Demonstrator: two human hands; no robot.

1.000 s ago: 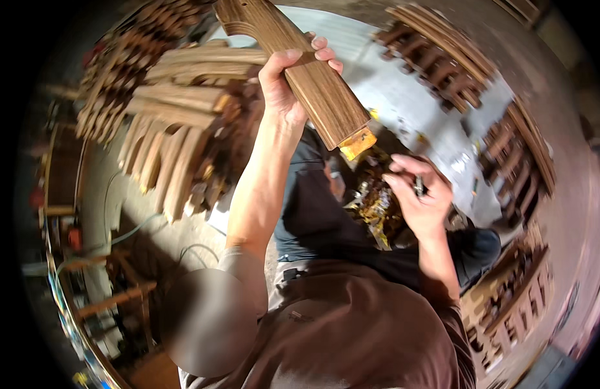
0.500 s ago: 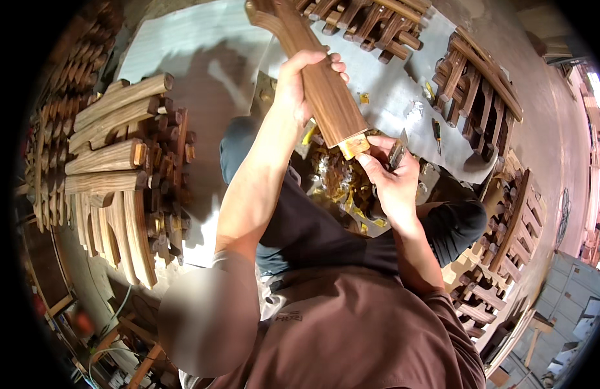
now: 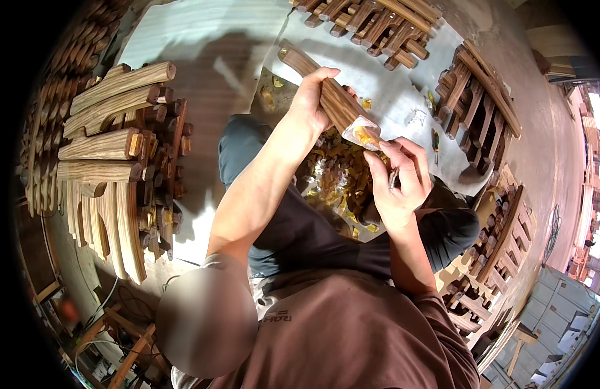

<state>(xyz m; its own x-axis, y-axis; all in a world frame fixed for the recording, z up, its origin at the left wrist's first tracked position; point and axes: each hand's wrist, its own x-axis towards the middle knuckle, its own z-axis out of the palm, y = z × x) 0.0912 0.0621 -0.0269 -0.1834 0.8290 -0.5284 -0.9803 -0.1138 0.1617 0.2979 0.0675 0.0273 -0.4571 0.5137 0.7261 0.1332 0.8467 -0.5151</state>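
Note:
My left hand is wrapped round a shaped brown wooden piece, which slants down and right over my lap. Its near end face is turned up toward me and carries a crumpled yellow, film-like patch. At that end, the thumb and fingertips of my right hand touch or nearly touch the yellow patch. A small metal blade is tucked in my right palm, mostly hidden by the fingers. Between my legs lies a heap of yellow and clear peeled scraps.
Stacks of similar wooden pieces stand at the left, at the far side and at the right. A screwdriver lies on the pale ground sheet. More wooden parts are stacked beside my right knee.
The wooden piece has come down and tilted, so its near end face now shows. My right hand has shifted slightly right and down, and the blade is less visible.

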